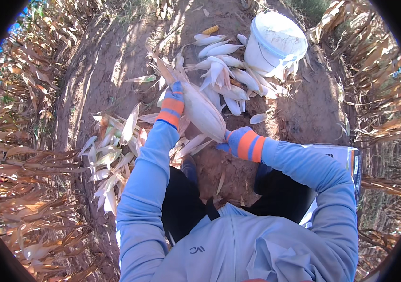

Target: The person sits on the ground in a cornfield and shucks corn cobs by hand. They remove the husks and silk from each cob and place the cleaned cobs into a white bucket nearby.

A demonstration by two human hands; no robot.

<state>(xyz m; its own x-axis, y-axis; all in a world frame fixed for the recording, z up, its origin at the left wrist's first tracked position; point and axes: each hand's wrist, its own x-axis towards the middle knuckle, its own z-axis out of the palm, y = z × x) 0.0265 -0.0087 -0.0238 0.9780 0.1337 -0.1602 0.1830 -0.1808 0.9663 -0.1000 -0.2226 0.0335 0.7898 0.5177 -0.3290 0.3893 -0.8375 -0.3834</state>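
Note:
A large ear of corn in its pale dry husk (204, 111) slants between my two hands. My left hand (173, 102), in a blue and orange striped glove, grips the ear at its upper left end. At the lower right tip, my right hand (241, 142), gloved alike, has its fingers closed on the husk. Beyond the ear lies a pile of unhusked corn ears (234, 91) on the soil, with one bare yellow cob (210, 30) at its far end. Loose husks (110, 155) are heaped left of my left forearm.
A white plastic bucket (262, 53) stands upright behind the pile, at its right. A white printed sack (339, 155) lies partly under my right arm. Dry corn stalks line the left (27, 141) and right (380, 88) sides. My boots rest on the dirt between them.

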